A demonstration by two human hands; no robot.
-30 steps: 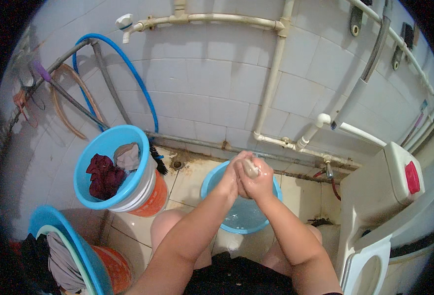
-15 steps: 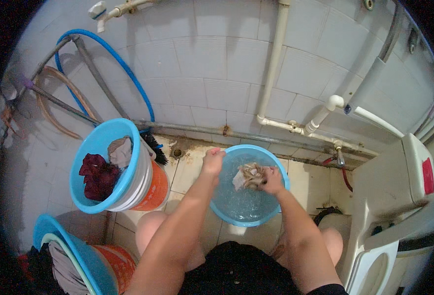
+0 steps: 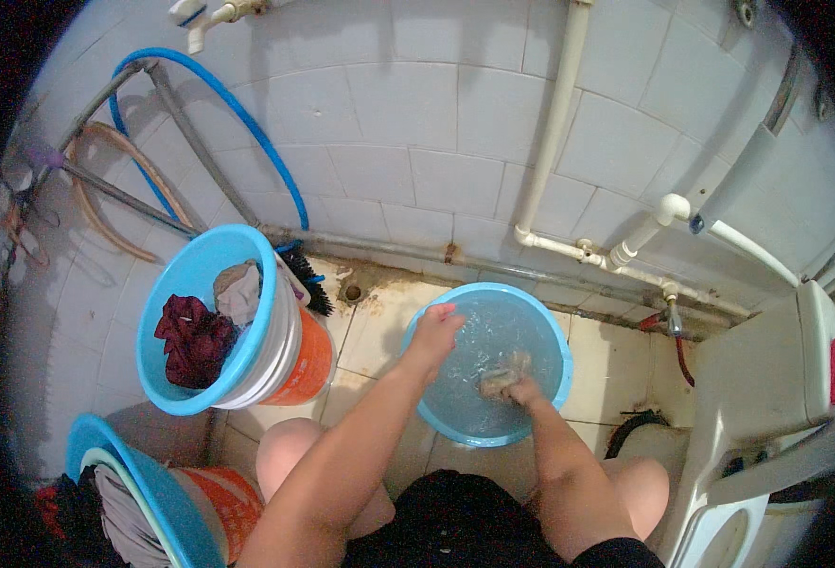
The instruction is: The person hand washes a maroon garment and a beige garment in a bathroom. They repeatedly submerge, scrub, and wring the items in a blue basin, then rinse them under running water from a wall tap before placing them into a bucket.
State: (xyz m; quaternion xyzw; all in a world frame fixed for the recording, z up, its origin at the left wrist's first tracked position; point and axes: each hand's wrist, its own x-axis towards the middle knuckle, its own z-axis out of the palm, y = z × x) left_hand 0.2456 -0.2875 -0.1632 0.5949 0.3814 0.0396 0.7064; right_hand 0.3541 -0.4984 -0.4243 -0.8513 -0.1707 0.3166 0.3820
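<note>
A light blue basin (image 3: 561, 364) of water stands on the tiled floor in front of me. Down in the water, at the basin's near right part, my right hand (image 3: 525, 392) grips a wet beige cloth (image 3: 501, 381), its fingers partly hidden by water and fabric. My left hand (image 3: 434, 339) hovers over the basin's left rim, loosely bent, with nothing visible in it. Left of the basin, a blue tub (image 3: 152, 383) on a white and orange bucket (image 3: 306, 360) contains a dark red cloth (image 3: 192, 339) and a grey-beige cloth (image 3: 238, 293).
At lower left, another blue tub (image 3: 96, 431) holds dark and grey clothes (image 3: 131, 516). Behind it all runs a tiled wall with pipes (image 3: 542, 151), a tap (image 3: 200, 19) and a blue hose (image 3: 247, 123). A brush (image 3: 311, 284) lies near the drain (image 3: 351, 292); a toilet (image 3: 767, 369) stands right.
My right hand has lowered the cloth toward me into the water, and the cloth looks more bunched. My left hand has shifted slightly right and down. The whole view has shifted a little.
</note>
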